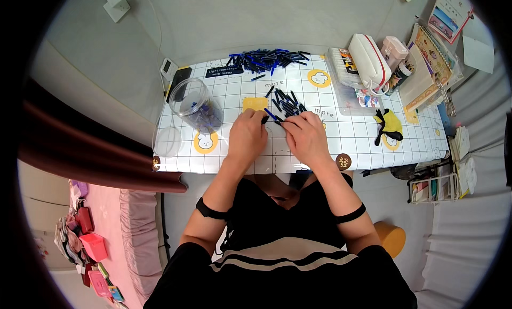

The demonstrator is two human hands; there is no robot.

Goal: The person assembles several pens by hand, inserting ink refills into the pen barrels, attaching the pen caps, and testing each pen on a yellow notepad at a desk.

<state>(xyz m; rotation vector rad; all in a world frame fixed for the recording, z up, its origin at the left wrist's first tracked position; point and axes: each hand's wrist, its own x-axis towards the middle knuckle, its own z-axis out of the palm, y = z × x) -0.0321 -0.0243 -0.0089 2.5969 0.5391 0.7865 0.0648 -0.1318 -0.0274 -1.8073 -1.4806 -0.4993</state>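
My left hand (pixel 248 135) and my right hand (pixel 308 137) meet over the near middle of the table, fingers closed. Between the right fingertips is a slim blue-black tube (pixel 273 116), pen-cartridge-like in shape. A short dark piece (pixel 265 119) shows at the left thumb and fingers; its full shape is hidden. Just beyond the right hand lies a loose small pile of similar tubes (pixel 288 102). A larger heap of blue-black tubes (pixel 266 59) spreads along the back edge. To the left, a clear round jar (pixel 188 90) holds several bluish pieces, with a clear lid (pixel 168 142) nearby.
A black phone-like slab (pixel 179 84) lies at the table's left edge. At the right are a clear plastic box (pixel 346 95), a white pouch (pixel 369 61), a pen holder (pixel 401 77), upright notebooks (pixel 426 63) and a yellow-and-black cloth item (pixel 390 126). A white wire rack (pixel 434 189) stands below.
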